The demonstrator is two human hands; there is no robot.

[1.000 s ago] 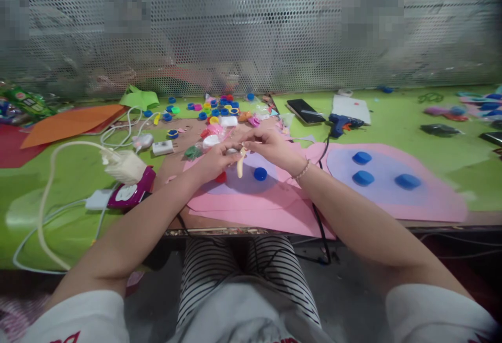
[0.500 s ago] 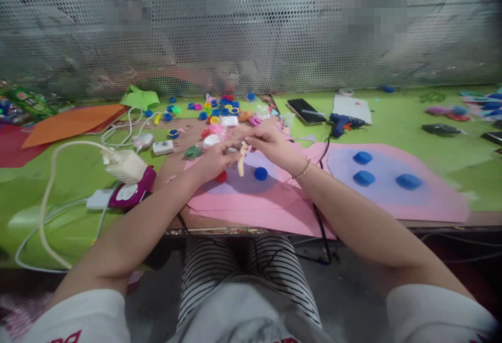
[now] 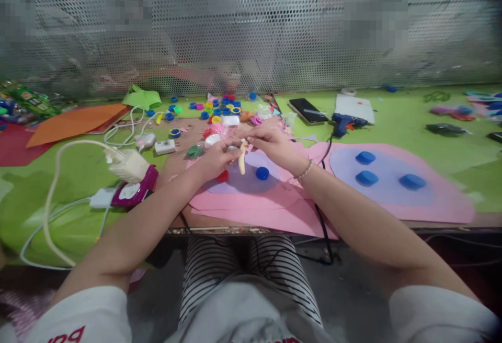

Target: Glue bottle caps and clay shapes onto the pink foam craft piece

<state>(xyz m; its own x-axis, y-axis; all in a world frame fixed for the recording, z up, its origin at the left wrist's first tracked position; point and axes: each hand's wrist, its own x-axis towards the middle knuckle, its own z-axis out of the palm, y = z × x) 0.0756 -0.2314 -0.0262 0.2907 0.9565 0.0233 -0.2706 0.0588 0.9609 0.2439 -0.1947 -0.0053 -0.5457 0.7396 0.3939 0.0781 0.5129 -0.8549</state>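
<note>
Both of my hands meet over a pink paper sheet (image 3: 251, 212) with a lilac paper shape (image 3: 239, 183) on it. A cream-coloured, long, slightly curved piece (image 3: 242, 164) hangs down between them; its exact kind is unclear. My left hand (image 3: 219, 159) pinches it from the left near its upper part. From the right, my right hand (image 3: 272, 147) has its fingers closed at the top end. Below the hands a blue bottle cap (image 3: 262, 173) and a partly covered red cap (image 3: 223, 176) rest on the lilac shape.
On the right, a second pink-and-lilac sheet (image 3: 451, 202) bears three blue caps. A blue glue gun (image 3: 347, 122), a phone (image 3: 308, 111) and loose caps (image 3: 226, 111) lie farther back. A purple power strip (image 3: 135, 192) with chargers and cables stands left. Perforated metal (image 3: 251, 29) closes the back.
The cream piece hangs at nearly the same spot, turned a little. My hands have barely moved; the whole view has shifted slightly.
</note>
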